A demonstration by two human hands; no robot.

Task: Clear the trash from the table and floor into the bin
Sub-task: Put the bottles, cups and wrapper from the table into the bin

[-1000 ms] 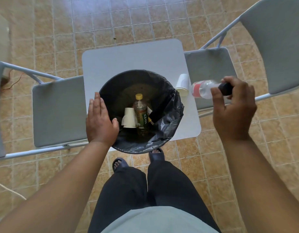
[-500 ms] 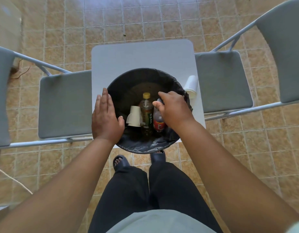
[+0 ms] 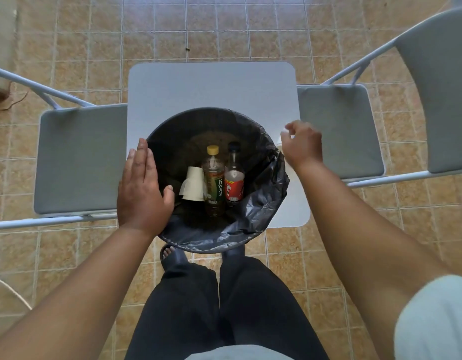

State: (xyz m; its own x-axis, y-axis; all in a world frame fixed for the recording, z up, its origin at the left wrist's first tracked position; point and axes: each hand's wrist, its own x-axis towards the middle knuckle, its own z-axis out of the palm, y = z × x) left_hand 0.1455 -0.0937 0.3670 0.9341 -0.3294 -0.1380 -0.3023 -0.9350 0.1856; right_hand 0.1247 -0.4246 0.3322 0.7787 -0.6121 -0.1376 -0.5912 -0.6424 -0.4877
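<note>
A black-lined bin [image 3: 266, 178] stands on the near part of a small white table [image 3: 211, 87]. Inside it lie a yellow-capped tea bottle [image 3: 214, 178], a clear bottle with a red label [image 3: 234, 184] and white paper cups [image 3: 193, 185]. My left hand [image 3: 141, 188] rests flat on the bin's left rim, thumb hooked inside. My right hand [image 3: 302, 144] is on the table just right of the bin, fingers curled around a white paper cup [image 3: 279, 140]. Only slivers of that cup show past the fingers.
Grey folding chairs flank the table, one on the left [image 3: 81, 157] and one on the right [image 3: 341, 126], seats against its edges. My legs and sandalled feet [image 3: 172, 258] stand on the tiled floor just below the bin. A thin cable [image 3: 11, 292] crosses the floor at lower left.
My right hand carried the red-label bottle from the right into the bin, let it go, then swung back right onto the paper cup. My left hand stayed on the rim.
</note>
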